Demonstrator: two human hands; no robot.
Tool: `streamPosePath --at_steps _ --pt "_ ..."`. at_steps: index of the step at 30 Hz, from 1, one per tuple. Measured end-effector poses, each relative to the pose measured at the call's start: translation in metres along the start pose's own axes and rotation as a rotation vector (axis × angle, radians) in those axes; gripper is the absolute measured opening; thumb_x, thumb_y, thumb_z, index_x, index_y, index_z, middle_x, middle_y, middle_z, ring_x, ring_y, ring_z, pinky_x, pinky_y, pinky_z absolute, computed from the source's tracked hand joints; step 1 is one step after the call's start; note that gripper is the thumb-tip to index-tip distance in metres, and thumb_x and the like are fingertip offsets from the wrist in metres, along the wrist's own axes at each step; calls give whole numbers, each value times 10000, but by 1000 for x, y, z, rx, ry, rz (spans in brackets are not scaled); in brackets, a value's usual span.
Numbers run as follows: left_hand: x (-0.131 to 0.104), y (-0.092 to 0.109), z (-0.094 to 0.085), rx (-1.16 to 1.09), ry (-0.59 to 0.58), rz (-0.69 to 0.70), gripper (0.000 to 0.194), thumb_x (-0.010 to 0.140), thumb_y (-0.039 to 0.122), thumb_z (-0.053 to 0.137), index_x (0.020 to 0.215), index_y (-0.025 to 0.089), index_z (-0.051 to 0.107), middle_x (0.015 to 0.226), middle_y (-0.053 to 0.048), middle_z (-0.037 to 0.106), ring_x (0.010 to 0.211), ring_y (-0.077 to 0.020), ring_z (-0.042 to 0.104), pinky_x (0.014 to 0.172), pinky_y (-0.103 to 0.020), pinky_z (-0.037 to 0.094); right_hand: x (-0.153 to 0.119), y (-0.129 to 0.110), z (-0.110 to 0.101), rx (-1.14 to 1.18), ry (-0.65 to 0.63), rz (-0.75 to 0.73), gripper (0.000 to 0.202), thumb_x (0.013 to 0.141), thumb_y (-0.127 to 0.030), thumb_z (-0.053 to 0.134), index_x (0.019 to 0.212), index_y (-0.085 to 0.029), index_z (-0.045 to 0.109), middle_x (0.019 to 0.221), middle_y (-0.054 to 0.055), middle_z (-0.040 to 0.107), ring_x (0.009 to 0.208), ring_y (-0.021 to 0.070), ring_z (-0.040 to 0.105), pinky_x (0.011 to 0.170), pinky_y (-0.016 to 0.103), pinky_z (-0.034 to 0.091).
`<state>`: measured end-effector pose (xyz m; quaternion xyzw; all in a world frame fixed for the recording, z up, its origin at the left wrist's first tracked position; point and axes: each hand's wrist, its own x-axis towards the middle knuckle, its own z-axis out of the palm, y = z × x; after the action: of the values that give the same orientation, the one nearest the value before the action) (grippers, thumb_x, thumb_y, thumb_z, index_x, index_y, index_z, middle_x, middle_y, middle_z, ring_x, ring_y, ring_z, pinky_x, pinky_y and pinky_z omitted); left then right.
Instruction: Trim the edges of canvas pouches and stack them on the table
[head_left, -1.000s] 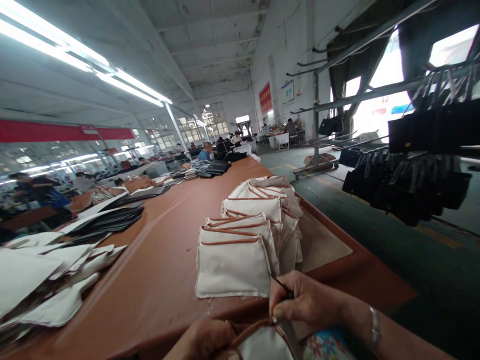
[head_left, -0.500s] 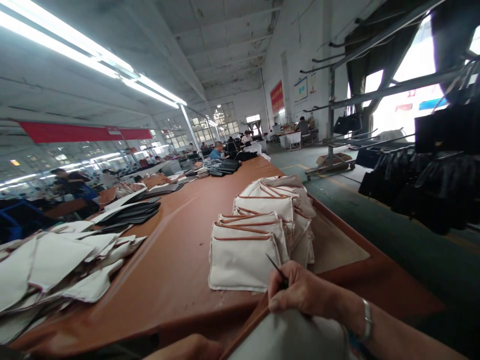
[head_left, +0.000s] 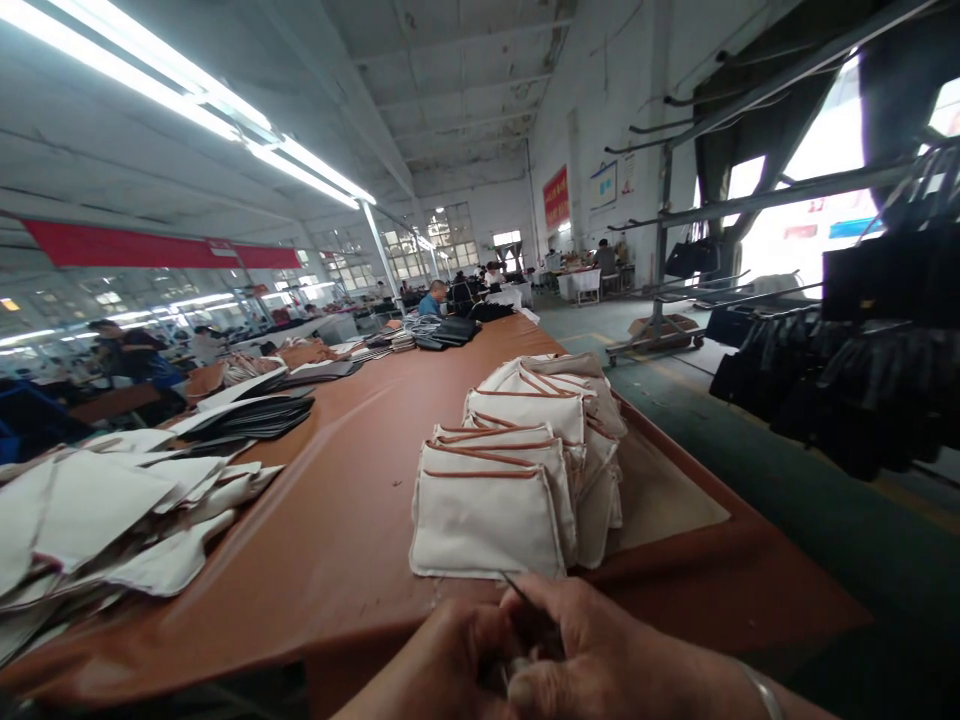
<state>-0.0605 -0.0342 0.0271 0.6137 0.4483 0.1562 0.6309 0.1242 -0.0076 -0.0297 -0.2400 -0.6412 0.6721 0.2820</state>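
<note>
Right at the desk's (head_left: pixel 337 520) near edge, both hands are bunched together: left hand (head_left: pixel 442 665) curled shut against the right hand (head_left: pixel 592 655), which pinches a thin dark tool (head_left: pixel 514 584). Its tip pokes up and away to the left. Just past it sits a stack of cream pouches (head_left: pixel 517 470) with tan trim. Loose cream fabric pieces (head_left: pixel 112 520) pile along the left edge, dark ones (head_left: pixel 255 415) farther back.

Bare forearms without sleeves, a slim silver bangle (head_left: pixel 765 690) around the right wrist.
</note>
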Motion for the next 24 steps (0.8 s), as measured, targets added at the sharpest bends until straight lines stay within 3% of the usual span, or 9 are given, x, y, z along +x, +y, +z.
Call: streamPosePath --at_steps 3,6,9,15,19,24 --pt "4 -10 -8 15 -14 -62 371 647 413 883 780 116 705 678 10 571 590 -102 425 508 -221 243 -3 10 0 -23 34 100 314 664 -287 810 860 -135 618 698 -39 538 626 98 425 538 199 323" --pt "9 -30 -16 2 85 -112 395 585 410 911 691 132 650 610 33 517 555 -86 358 506 -225 229 -4 28 -8 34 77 161 309 692 -355 809 748 -136 600 621 -45 510 569 85 401 504 198 297" --pt "15 -45 -17 -82 133 -91 459 521 457 932 665 137 636 619 22 544 562 -90 392 536 -228 267 -5 36 -11 110 105 170 332 743 -426 777 752 -139 610 585 -53 478 550 81 380 499 198 278" --pt "27 -62 -15 -197 137 -93 486 565 547 883 659 136 641 554 6 580 460 -74 364 495 -236 234 -6 35 -10 93 142 156 278 774 -401 696 769 -141 596 609 -51 449 565 89 343 509 216 258" --pt "31 -74 -15 -207 159 -47 505 589 548 891 683 129 626 632 -30 628 551 -100 448 543 -234 275 -7 36 -9 83 155 154 268 772 -392 681 763 -144 582 612 -44 460 574 94 347 510 219 250" --pt "32 -76 -16 -222 165 -49 560 522 598 903 641 135 612 583 -11 596 523 -92 431 532 -235 261 -7 34 -9 108 173 170 216 733 -359 650 751 -166 556 564 -67 416 517 80 320 469 201 237"
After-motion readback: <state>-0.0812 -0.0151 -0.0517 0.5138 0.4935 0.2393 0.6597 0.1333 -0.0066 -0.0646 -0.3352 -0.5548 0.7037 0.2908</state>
